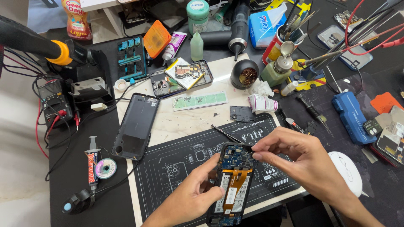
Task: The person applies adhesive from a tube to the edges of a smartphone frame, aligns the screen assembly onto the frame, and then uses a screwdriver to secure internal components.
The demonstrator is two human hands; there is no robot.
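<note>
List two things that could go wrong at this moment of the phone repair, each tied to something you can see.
1. The right hand pinches at the top of the opened phone; its orange flex cable lies exposed and might tear.
2. The phone sits near the mat's front edge, steadied only by the left hand; it might slip off.

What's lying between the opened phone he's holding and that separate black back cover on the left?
Only bare black printed work mat lies between the opened phone and the back cover, seen from the head camera.
</note>
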